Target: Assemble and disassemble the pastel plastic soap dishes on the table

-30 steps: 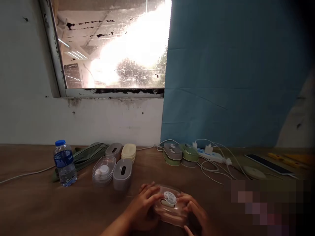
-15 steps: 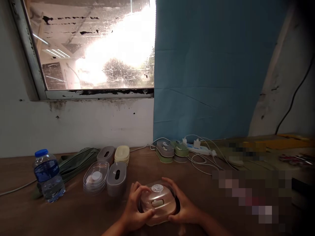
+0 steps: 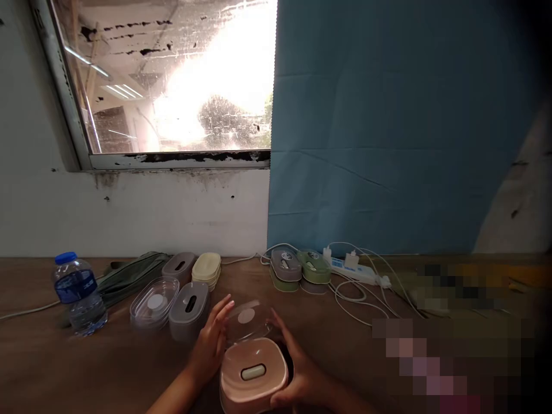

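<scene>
A pink oval plastic box point(image 3: 254, 388) with a pale slot piece in its top stands at the table's front. Just behind it a clear plastic lid point(image 3: 259, 328) with a round white sticker is tilted up, apart from the pink top. My left hand point(image 3: 209, 345) lies along the lid's left side with fingers stretched and holds its edge; its thumb is hidden. Around the right side of the box curves my right hand point(image 3: 297, 365), thumb at the front corner, fingertips up near the lid's right edge.
To the left stand stacked clear lids point(image 3: 150, 313), grey boxes point(image 3: 187, 322), cream lids point(image 3: 207, 267), a green bag point(image 3: 133, 276) and a water bottle point(image 3: 80, 296). Behind are lidded grey point(image 3: 286, 265) and green boxes point(image 3: 316, 267), with a power strip point(image 3: 356, 271) and loose cables.
The clear lid has come off the pink box and tilted back behind it. My left hand has moved from the box to the lid's side. The view has shifted a little.
</scene>
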The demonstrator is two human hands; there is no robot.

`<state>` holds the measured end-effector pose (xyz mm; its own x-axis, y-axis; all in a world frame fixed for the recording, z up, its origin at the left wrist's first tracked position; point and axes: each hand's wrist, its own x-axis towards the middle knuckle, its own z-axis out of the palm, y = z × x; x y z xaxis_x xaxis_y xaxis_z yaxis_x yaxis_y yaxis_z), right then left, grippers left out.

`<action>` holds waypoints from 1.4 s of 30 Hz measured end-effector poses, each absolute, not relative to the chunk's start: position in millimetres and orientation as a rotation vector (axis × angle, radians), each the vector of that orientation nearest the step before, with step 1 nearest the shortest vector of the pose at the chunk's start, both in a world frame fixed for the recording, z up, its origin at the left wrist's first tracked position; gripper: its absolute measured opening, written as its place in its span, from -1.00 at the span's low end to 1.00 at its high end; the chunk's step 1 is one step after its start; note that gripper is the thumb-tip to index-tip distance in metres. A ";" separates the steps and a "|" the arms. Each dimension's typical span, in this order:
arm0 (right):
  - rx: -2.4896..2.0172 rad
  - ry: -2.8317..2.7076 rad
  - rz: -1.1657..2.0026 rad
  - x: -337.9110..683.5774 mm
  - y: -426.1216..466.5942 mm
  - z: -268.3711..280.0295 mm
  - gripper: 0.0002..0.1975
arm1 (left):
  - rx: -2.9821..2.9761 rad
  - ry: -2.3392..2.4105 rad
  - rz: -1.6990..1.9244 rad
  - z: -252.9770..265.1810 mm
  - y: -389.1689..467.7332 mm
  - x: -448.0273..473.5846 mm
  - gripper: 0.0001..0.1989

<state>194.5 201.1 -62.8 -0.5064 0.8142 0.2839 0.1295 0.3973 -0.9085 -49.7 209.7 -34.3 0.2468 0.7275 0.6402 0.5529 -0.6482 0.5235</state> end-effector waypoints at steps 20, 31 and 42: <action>-0.795 -2.250 0.692 189.2 187.0 -25.1 -0.66 | 2.176 1.304 0.958 -10.4 194.6 -19.1 -0.76; -0.873 -2.321 0.766 209.1 196.4 -30.8 -0.74 | 2.242 1.619 0.375 -4.2 205.5 -42.7 -0.70; -0.899 -2.281 0.668 213.8 201.2 -33.5 -0.75 | 2.368 1.671 0.490 -22.2 206.3 -35.3 -0.46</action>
